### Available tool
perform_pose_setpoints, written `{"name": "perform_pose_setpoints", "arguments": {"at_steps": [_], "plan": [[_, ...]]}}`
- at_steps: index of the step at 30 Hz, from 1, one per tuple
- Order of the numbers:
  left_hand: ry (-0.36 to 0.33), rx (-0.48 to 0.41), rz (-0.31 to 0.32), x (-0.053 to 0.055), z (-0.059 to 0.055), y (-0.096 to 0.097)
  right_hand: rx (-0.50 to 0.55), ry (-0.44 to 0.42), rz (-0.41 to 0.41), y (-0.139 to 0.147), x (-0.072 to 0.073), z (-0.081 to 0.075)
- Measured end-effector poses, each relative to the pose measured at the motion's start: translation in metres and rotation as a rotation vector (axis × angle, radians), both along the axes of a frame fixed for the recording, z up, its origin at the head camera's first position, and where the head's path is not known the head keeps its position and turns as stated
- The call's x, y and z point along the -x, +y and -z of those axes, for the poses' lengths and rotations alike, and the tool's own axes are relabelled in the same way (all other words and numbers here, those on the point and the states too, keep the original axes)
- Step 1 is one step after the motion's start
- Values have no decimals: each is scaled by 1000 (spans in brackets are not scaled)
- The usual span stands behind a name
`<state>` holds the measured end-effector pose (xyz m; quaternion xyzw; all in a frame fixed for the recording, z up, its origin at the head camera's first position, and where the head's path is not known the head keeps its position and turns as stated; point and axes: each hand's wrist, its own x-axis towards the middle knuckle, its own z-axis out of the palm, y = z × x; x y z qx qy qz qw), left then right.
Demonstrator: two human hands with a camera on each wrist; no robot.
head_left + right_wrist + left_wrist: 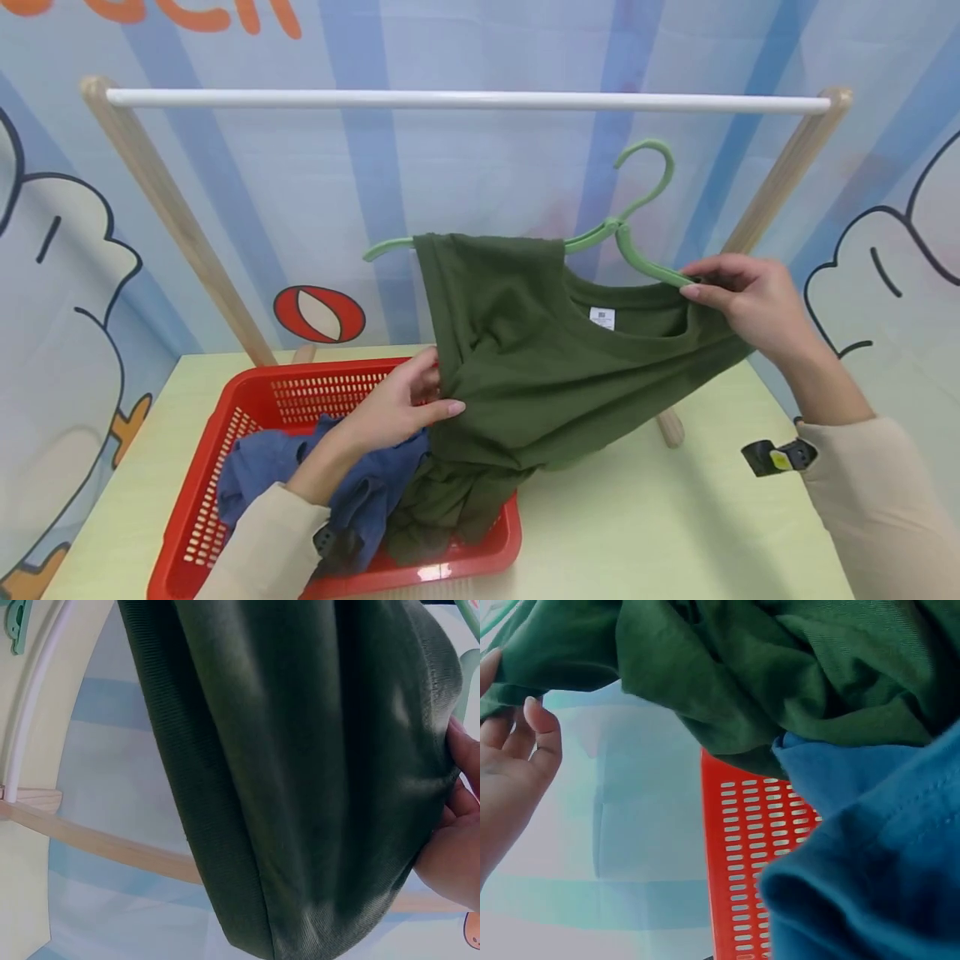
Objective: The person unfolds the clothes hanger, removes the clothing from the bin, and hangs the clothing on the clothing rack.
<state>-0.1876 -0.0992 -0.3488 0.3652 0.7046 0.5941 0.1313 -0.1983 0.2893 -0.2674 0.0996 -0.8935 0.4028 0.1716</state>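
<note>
A dark green T-shirt [540, 358] hangs in the middle of the head view, its neckline and white label facing me. A light green hanger [648, 179] runs through the shirt, hook upward; one arm end sticks out beyond the left sleeve. My right hand [757, 304] pinches the hanger's other arm together with the shirt's shoulder by the neckline. My left hand [397, 404] holds the sleeve side, thumb in front and fingers partly hidden behind the cloth. The shirt's lower part trails into a red basket [247, 387].
Blue clothing [262, 467] lies in the basket on the pale table [622, 533]. Behind stands a wooden rack with a white rail [465, 100]. Another green hanger piece [18, 626] shows at the right wrist view's corner. A printed curtain [480, 175] hangs at the back.
</note>
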Motion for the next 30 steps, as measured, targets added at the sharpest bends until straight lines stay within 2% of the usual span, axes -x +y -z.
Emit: {"name": "perform_pose_setpoints", "arguments": {"at_steps": [2, 6, 9, 14, 16, 18, 21, 25, 30], "plan": [[4, 12, 0, 0, -3, -2, -6, 6, 0, 1, 1, -2], [43, 49, -55, 2, -15, -11, -3, 34, 19, 2, 1, -11], [102, 86, -124, 4, -34, -19, 30, 76, 13, 5, 2, -23], [213, 120, -232, 4, -75, -24, 98, 117, 5, 10, 6, -47], [240, 116, -259, 4, -87, -23, 106, 118, 6, 11, 7, -55], [253, 95, -272, 3, -93, -22, 98, 108, 4, 11, 7, -60], [247, 69, -281, 3, -89, -20, 64, 67, 12, 12, 6, -61], [220, 13, -263, 5, -68, -17, 25, 27, 26, 12, 5, -50], [165, -101, -220, 7, -45, -11, -6, 21, 55, 13, 7, -36]]}}
